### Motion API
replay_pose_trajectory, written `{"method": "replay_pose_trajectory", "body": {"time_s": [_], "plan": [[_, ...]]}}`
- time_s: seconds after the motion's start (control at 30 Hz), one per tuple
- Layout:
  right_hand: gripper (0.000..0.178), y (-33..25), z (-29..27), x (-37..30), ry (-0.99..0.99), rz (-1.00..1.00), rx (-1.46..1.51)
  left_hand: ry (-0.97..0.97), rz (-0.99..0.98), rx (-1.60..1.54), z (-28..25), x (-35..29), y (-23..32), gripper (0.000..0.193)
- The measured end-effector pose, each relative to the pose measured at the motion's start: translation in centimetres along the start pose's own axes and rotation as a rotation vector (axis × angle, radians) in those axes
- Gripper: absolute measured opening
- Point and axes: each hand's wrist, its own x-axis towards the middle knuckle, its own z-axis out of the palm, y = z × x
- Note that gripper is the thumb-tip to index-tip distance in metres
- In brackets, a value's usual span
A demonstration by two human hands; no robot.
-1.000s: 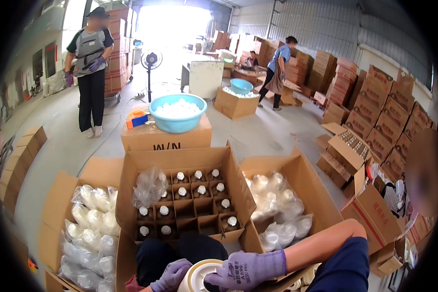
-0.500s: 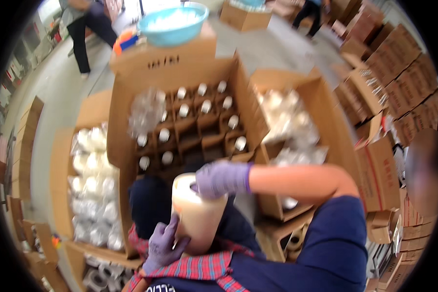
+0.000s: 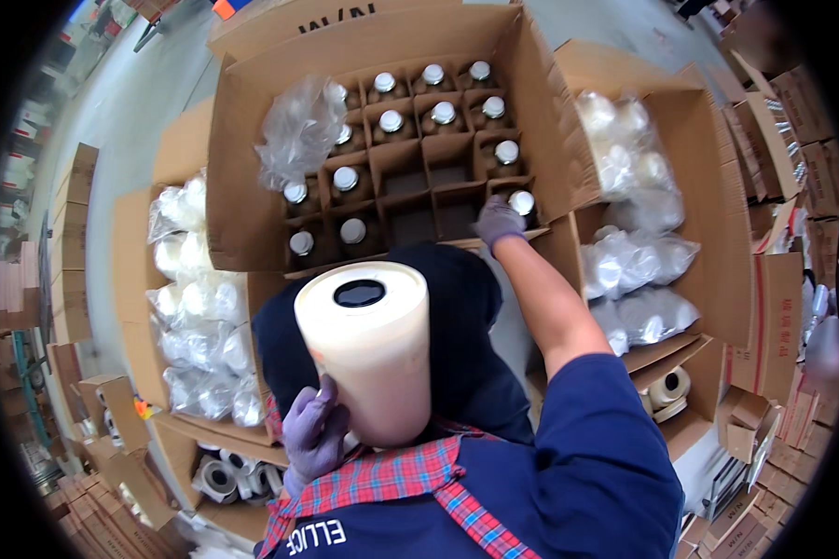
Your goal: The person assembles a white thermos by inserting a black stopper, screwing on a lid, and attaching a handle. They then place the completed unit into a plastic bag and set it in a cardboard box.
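Note:
A big cream-coloured tapered cylinder (image 3: pixel 368 359) stands upright against my lap, a round dark hole in its top. My left hand (image 3: pixel 314 433), in a purple glove, has its bent fingers pressed to the cylinder's lower left side. My right hand (image 3: pixel 501 222), gloved alike, reaches into the near right corner of a divided carton (image 3: pixel 242 177). It is at the left side of a silver-capped bottle (image 3: pixel 521 202); its fingertips are hidden there. Several more capped bottles stand in the carton's cells, while some middle cells hold none. A crumpled clear plastic bag (image 3: pixel 298 130) lies over its left part.
To the left, a long carton (image 3: pixel 132 279) holds several plastic-wrapped white items. Another open carton (image 3: pixel 708 214) with similar wrapped items stands right. Below are boxes with rolls (image 3: pixel 669 387) on the right and more rolls (image 3: pixel 216 480) on the left. Stacked cartons (image 3: pixel 797 140) line the far right.
My right hand has left the cylinder's top and moved forward to the corner bottle, uncovering the dark hole. My left hand's fingers are more bent on the cylinder. The view has tilted downward.

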Motion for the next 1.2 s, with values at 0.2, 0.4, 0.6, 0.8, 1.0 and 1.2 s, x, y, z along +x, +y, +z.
{"method": "replay_pose_trajectory", "body": {"time_s": [0.2, 0.4, 0.6, 0.8, 1.0, 1.2], "plan": [[0.033, 4.9, -4.3, -4.9, 0.234, -0.095, 0.678, -0.171, -0.138, -0.327, -2.2, 1.8, -0.7, 0.085], [0.051, 5.5, -15.8, -24.7, 0.369, -0.706, 0.907, -0.597, 0.027, -0.245, -3.4, 6.5, -0.4, 0.063], [0.040, 3.4, -1.5, -32.7, 0.140, 0.003, 1.518, -0.713, -0.268, -0.655, -2.5, 8.4, -2.3, 0.060], [0.014, 5.8, -11.2, -35.5, 0.402, -0.517, 1.592, -0.911, -0.379, -0.888, -0.4, 10.8, -5.1, 0.064], [0.020, 2.8, -22.5, -38.6, 0.747, -1.642, -0.191, -1.095, -0.323, -0.855, 2.1, 12.0, -5.3, 0.061], [0.018, 2.0, -24.2, -37.5, 0.710, -1.903, -0.489, -1.259, -0.346, -0.977, 4.8, 13.0, -5.4, 0.060]]}}
